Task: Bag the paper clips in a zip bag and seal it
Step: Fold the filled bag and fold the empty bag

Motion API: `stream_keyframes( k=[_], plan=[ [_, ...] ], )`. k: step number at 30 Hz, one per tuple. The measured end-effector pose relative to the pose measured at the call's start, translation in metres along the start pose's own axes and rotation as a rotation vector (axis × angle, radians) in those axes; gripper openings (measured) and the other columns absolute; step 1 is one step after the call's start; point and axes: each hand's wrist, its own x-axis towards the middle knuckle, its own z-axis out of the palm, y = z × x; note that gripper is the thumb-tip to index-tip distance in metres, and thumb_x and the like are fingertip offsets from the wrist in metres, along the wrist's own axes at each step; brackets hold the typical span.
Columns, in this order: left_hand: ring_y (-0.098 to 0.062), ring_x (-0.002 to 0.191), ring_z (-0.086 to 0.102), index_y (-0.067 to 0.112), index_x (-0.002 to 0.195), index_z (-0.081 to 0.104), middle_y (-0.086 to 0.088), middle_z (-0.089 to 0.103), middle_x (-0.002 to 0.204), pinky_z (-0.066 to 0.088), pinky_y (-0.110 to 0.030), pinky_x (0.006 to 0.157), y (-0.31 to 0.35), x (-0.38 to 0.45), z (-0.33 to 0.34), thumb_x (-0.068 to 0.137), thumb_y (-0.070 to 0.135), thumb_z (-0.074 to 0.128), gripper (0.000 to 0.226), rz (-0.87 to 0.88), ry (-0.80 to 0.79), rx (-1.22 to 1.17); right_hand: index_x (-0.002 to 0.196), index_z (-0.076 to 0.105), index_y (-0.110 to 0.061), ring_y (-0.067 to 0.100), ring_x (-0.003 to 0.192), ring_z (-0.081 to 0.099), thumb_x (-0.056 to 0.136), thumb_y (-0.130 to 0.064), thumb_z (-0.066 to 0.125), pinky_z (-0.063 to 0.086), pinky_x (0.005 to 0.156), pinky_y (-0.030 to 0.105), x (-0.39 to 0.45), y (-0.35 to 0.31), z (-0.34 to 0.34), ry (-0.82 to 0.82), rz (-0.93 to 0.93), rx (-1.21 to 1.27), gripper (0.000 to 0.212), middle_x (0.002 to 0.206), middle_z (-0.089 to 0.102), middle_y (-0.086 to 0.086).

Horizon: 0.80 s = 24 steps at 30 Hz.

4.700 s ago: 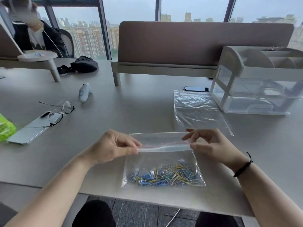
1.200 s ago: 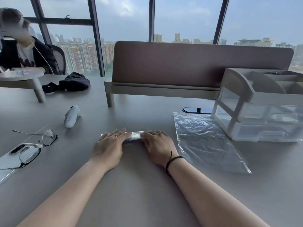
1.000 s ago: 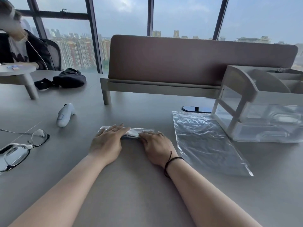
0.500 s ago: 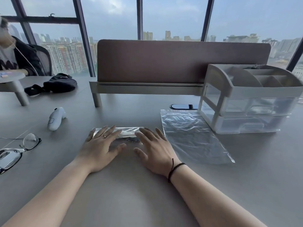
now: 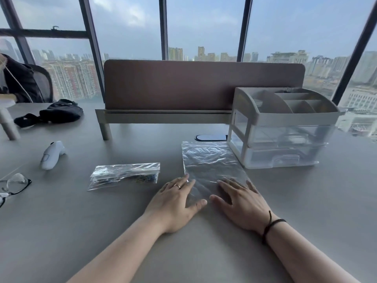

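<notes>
A: Hand status?
B: I logged the left hand [image 5: 175,203] and right hand [image 5: 240,205] flat, fingers straight, pressing the empty zip bag [image 5: 212,168] onto the surface [image 5: 204,252].
A: Task item location?
B: The folded zip bag of paper clips [image 5: 124,174] lay left of the left hand, untouched, near the glasses [image 5: 14,184].

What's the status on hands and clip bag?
Left hand and right hand open, flat on the empty bag. Clip bag folded, lying apart to the left. Nothing blocking.
</notes>
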Motion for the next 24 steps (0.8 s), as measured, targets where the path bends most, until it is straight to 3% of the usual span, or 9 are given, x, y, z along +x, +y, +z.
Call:
stream_keyframes(
  k=[4,8,11,15,20,24],
  plan=[
    [-0.013,0.153,0.015,0.03,0.155,0.019,0.005,0.015,0.166,0.015,-0.034,0.125,0.003,0.009,0.006,0.088,0.073,0.039,0.082,-0.082,0.024,-0.018,0.151,0.03,-0.034,0.005,0.15,0.01,0.085,-0.08,0.02,0.0,0.123,0.042,0.006,-0.004,-0.001,-0.029,0.026,0.01,0.081,0.162,0.022,-0.014],
    [-0.014,0.147,0.032,0.036,0.145,0.043,0.002,0.034,0.16,0.027,-0.029,0.119,-0.002,0.011,0.004,0.089,0.059,0.056,0.062,-0.096,0.132,-0.12,0.151,0.028,-0.035,0.005,0.15,0.009,0.087,-0.077,0.023,-0.002,0.123,0.041,0.007,-0.003,-0.002,-0.05,0.036,0.023,0.077,0.162,0.02,-0.013],
    [-0.015,0.13,0.052,0.034,0.128,0.062,0.005,0.051,0.147,0.038,-0.024,0.106,-0.001,0.014,0.002,0.087,0.049,0.067,0.044,-0.089,0.199,-0.158,0.152,0.026,-0.035,0.005,0.151,0.006,0.088,-0.077,0.022,-0.002,0.122,0.042,0.011,-0.002,-0.002,-0.067,0.046,0.03,0.077,0.163,0.018,-0.014],
    [-0.012,0.105,0.064,0.031,0.11,0.073,0.007,0.061,0.135,0.049,-0.026,0.095,0.001,0.018,0.003,0.084,0.045,0.072,0.03,-0.027,0.187,-0.198,0.153,0.025,-0.033,0.005,0.151,0.003,0.086,-0.079,0.022,0.0,0.121,0.043,0.016,-0.001,-0.001,-0.08,0.054,0.042,0.081,0.163,0.015,-0.016],
    [-0.005,0.122,0.059,0.031,0.111,0.074,0.006,0.064,0.135,0.041,-0.016,0.1,-0.002,0.02,0.004,0.083,0.038,0.076,0.029,0.039,0.199,-0.246,0.153,0.024,-0.032,0.004,0.151,0.004,0.084,-0.082,0.021,0.003,0.119,0.041,0.017,0.003,0.002,-0.062,0.028,0.038,0.086,0.163,0.015,-0.017],
    [0.001,0.118,0.059,0.029,0.114,0.073,0.009,0.066,0.129,0.033,-0.004,0.1,-0.003,0.022,0.004,0.084,0.025,0.076,0.031,0.107,0.237,-0.287,0.153,0.023,-0.032,0.004,0.15,0.004,0.081,-0.083,0.022,0.005,0.12,0.04,0.017,0.004,0.003,-0.055,0.03,0.036,0.089,0.163,0.015,-0.016]
  ],
)
